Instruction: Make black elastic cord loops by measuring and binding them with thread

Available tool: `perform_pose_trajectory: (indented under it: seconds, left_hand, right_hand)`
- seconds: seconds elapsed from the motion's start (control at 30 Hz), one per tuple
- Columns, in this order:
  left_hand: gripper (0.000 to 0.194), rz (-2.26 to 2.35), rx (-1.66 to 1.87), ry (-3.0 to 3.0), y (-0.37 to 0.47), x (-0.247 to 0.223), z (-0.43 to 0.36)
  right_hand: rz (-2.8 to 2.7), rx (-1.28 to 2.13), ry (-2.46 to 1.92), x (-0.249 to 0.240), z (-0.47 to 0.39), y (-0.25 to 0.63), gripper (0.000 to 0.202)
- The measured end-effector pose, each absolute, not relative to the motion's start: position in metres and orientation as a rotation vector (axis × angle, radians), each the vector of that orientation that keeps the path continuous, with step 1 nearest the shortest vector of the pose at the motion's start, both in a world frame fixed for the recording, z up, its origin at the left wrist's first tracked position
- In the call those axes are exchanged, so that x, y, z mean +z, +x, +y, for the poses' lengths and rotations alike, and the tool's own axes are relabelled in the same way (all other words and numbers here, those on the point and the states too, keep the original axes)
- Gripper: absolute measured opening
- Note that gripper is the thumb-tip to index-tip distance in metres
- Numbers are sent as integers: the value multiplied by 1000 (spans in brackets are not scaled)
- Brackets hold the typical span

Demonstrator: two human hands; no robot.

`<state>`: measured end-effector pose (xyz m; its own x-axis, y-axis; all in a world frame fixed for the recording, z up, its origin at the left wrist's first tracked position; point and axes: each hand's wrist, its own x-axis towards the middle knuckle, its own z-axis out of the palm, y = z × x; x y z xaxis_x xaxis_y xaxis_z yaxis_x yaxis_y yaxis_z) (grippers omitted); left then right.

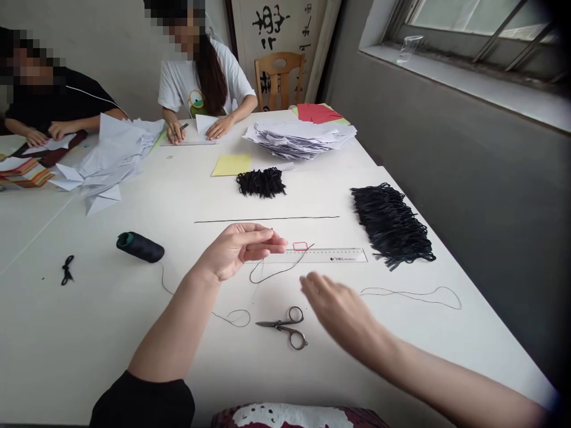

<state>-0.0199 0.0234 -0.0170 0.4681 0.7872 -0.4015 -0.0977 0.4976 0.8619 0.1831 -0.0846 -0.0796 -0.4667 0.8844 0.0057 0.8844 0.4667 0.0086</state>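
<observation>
My left hand [245, 246] is raised over the middle of the table, thumb and fingers pinched on a thin black cord [279, 273]. A dark tip shows at the fingertips, and the cord hangs below in a loose curve across the clear ruler [348, 255]. My right hand [332, 300], slightly blurred, hovers to the right with its fingers curled together; what they hold, if anything, is hidden. Between my forearms lie metal folding scissors [285, 327], blades pointing left. A spool of black thread [141, 247] lies on its side left of my left hand.
Beyond my hands lie a straight black cord [267, 219] and a bundle of black cord loops [262, 182]. A bigger bundle [392, 223] is at the right edge, near loose thread [414, 292]. Paper stacks [303, 138] and two people [207, 77] are across the table.
</observation>
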Motion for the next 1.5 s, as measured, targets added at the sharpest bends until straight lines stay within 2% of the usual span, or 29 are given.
perform_pose_trajectory:
  seconds: [0.1,0.2,0.37,0.43,0.5,0.57,0.67,0.8,0.9,1.03,1.5]
  left_hand:
    - [10,881,633,880,-18,-15,16]
    - [11,883,641,887,-21,-12,14]
    - [11,890,655,875,-21,-13,16]
    - [11,892,655,864,-20,-14,17]
    - [11,902,648,860,-19,-16,17]
    - [12,905,633,864,-19,-17,17]
    - [15,914,602,897,-18,-18,15]
    - [20,959,533,998,-14,-18,12]
    - [21,975,487,1081,-12,-16,10]
    - [20,987,456,1139,-12,-14,8]
    - [18,996,435,1186,-11,-20,6]
  right_hand:
    - [-2730,-127,-1167,-98,-120,178,37]
    - [-2699,-158,-1108,-114,-136,180,44]
    - [-2675,-250,-1054,-133,-141,191,44]
    - [-2668,-44,-1142,-132,-138,197,45]
    - [-2624,337,-1302,-122,-131,204,40]
    - [-2500,726,-1416,-103,-122,210,30]
    - [-2287,1102,-1403,-68,-107,217,8]
    - [-2064,1434,-1219,-36,-92,218,52]
    - [-1959,1610,-1127,-30,-80,212,64]
    - [-1911,1747,-1171,-35,-69,202,61]
    - [-1983,1672,-1319,-39,-60,192,57]
